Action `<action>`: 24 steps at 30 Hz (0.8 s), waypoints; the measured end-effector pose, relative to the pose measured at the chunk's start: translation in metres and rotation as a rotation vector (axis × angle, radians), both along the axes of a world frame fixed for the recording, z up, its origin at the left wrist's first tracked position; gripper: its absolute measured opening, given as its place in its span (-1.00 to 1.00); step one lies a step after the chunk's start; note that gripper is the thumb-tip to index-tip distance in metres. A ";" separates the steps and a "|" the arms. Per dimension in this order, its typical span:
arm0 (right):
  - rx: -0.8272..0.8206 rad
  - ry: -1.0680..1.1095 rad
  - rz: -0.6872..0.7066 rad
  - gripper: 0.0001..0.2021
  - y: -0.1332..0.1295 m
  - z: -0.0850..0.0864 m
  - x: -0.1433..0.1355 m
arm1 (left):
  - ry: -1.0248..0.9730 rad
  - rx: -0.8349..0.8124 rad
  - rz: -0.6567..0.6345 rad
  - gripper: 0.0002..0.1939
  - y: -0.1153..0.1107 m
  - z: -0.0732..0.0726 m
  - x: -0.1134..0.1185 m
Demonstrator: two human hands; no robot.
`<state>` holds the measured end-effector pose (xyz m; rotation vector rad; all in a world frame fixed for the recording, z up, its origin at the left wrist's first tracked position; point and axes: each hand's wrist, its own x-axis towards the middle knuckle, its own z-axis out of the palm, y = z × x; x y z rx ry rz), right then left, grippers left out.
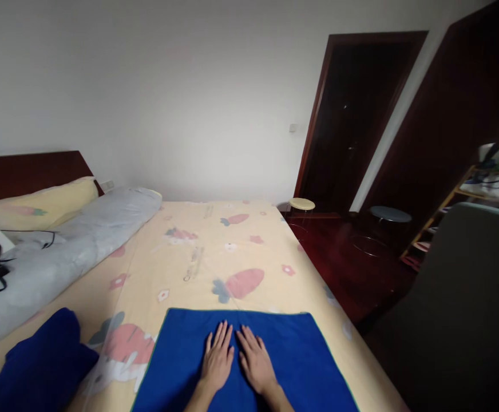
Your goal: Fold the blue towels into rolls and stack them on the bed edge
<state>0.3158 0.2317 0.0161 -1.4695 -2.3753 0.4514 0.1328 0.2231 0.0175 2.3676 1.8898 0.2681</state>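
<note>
Two hands, the left hand point(217, 359) and the right hand point(256, 360), lie palms down on one blue cloth point(292, 355), nothing pinched, the fingers of each extended and slightly spread. The cloth lies flat on one bed point(215, 240), under the fingers and out to both sides. One crumpled blue cloth bundle point(46, 360) rests left of them; two round stools, one cream point(301, 204), one grey-blue point(390, 214), stand beyond, to their right.

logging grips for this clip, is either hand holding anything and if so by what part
Nothing is held: the left hand and right hand lie palm down on the spread blue cloth.
</note>
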 end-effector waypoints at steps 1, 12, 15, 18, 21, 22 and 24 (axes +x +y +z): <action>-0.012 0.005 0.039 -0.49 0.003 0.000 -0.008 | -0.011 -0.021 -0.006 -0.45 0.005 -0.002 0.008; -0.015 -0.297 -0.583 -0.33 0.044 -0.019 0.168 | 0.164 -0.044 0.533 -0.38 0.040 -0.001 -0.152; -0.014 -0.306 -0.636 -0.30 0.045 -0.028 0.176 | 0.180 -0.038 0.558 -0.35 0.039 -0.005 -0.164; -0.013 -0.308 -0.653 -0.28 0.047 -0.036 0.174 | 0.187 -0.060 0.572 -0.33 0.037 -0.006 -0.160; -0.042 -0.311 -0.635 -0.28 0.050 -0.039 0.181 | 0.157 -0.111 0.574 -0.33 0.040 0.002 -0.162; -0.074 -0.307 -0.625 -0.28 0.052 -0.039 0.186 | 0.140 -0.144 0.571 -0.32 0.043 0.006 -0.165; -0.148 -0.299 -0.605 -0.30 0.055 -0.033 0.191 | 0.118 -0.241 0.566 -0.32 0.048 0.019 -0.168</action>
